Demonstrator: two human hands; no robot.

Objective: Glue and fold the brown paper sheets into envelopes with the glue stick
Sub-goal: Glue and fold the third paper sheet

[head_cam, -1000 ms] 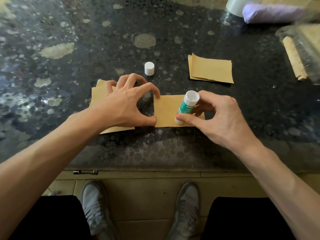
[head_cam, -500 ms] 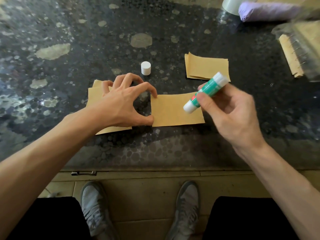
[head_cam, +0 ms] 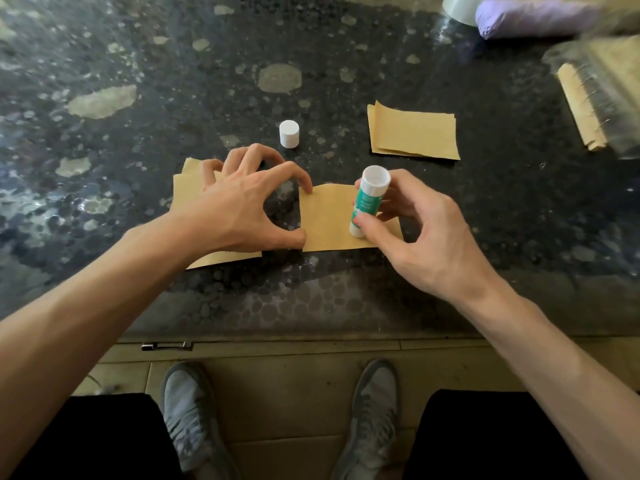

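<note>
A brown paper sheet (head_cam: 329, 221) lies near the front of the dark speckled counter (head_cam: 173, 81). My left hand (head_cam: 242, 209) pins its left edge with index fingertip and thumb, fingers spread. My right hand (head_cam: 419, 233) grips a green-and-white glue stick (head_cam: 367, 199), standing nearly upright with its lower end on the sheet's right part. The stick's white cap (head_cam: 289, 134) stands alone behind my left hand. Under my left hand lies a stack of brown sheets (head_cam: 188, 192). A second pile of brown paper pieces (head_cam: 414, 136) rests behind my right hand.
At the back right are a lilac bundle (head_cam: 533, 15), a pale round container (head_cam: 460, 6) and a spiral-bound pad under clear plastic (head_cam: 588, 98). The counter's front edge (head_cam: 311, 327) runs below my wrists; my grey shoes (head_cam: 374, 410) stand on the floor beneath.
My right hand had lifted the glue stick off the sheet and tilted it; now it is back down, upright on the sheet's right part. The left hand stays pinning the left edge.
</note>
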